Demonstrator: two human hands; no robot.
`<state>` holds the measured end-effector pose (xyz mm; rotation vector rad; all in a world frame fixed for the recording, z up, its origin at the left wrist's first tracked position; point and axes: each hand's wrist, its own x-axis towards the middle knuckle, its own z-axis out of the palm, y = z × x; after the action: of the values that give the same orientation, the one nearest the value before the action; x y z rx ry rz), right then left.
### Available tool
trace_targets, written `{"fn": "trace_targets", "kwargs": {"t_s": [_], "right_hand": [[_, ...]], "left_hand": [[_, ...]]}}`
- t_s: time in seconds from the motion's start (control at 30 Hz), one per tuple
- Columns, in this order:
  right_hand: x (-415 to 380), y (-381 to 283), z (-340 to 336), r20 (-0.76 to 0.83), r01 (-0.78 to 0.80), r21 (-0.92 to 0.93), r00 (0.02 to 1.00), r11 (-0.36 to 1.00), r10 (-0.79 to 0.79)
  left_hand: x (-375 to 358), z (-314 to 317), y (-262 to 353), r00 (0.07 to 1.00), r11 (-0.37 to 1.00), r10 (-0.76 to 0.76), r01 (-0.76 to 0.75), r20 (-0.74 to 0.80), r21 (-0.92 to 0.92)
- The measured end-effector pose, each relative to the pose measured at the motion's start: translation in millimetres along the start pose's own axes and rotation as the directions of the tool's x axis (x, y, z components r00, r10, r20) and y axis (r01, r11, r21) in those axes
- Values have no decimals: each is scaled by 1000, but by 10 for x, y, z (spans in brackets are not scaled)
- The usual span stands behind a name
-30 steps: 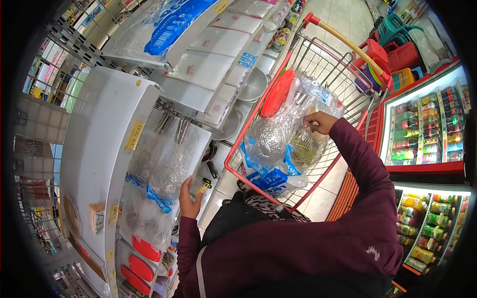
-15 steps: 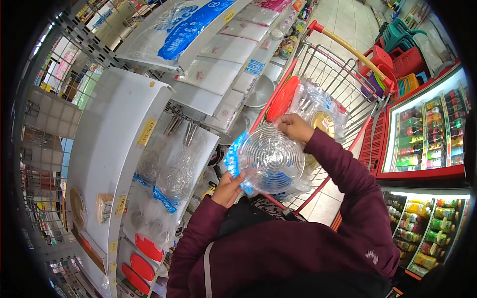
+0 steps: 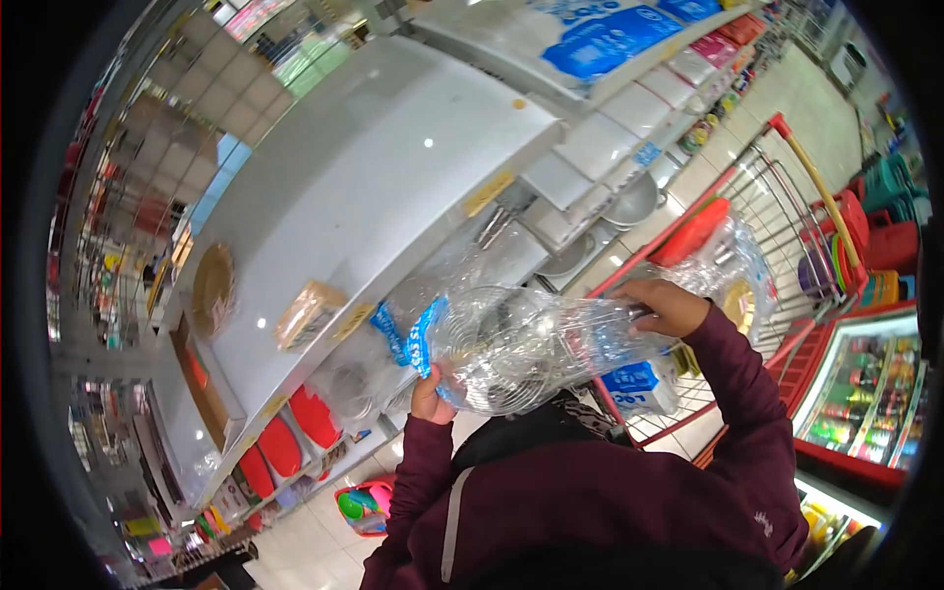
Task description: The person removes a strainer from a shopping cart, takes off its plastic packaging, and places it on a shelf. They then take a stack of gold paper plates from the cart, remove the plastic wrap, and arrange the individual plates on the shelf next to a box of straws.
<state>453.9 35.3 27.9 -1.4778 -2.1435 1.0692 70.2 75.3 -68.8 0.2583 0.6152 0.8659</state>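
Observation:
A round wire strainer [image 3: 497, 359] in clear plastic wrap, with a blue printed header [image 3: 427, 334], hangs between my two hands beside the shelf. My left hand [image 3: 433, 395] pinches it at the lower left, just under the blue header. At the wrapped handle end on the right, my right hand [image 3: 669, 307] is closed on the package. Behind the strainer, a similar wrapped item with a blue label [image 3: 388, 332] is by the shelf edge.
A shopping cart [image 3: 730, 177] on the right holds a red item [image 3: 691, 232] and wrapped goods. White shelves [image 3: 393, 128] fill the left. A red basket [image 3: 364, 508] stands on the floor below. Lit drink coolers [image 3: 865, 383] are at the right.
The view has swung toward the shelves. The wrapped strainer now lies stretched sideways between my hands, which are farther apart, near the shelf and its wrapped items.

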Motion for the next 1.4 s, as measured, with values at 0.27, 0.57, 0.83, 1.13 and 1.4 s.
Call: {"fn": "trace_targets", "kwargs": {"t_s": [0.27,0.57,0.83,1.13,1.4], "right_hand": [[1965,177,564,-120,239,-294,951,925,-284],[2672,718,1135,-288,34,-354,947,935,-144],[3009,1470,1568,-341,59,-383,918,922,-201],[3432,1567,2089,-442,2,-374,879,927,-181],[3819,1143,2070,-613,-181,-339,787,923,-70]], "left_hand": [[25,-752,812,898,909,376,-309,-229,280],[-325,-946,856,764,821,526,-340,-374,459],[-827,-1039,408,721,831,523,-312,-456,460],[-798,-919,347,725,806,565,-385,-392,450],[-712,-436,473,826,790,484,-268,-291,552]]}}
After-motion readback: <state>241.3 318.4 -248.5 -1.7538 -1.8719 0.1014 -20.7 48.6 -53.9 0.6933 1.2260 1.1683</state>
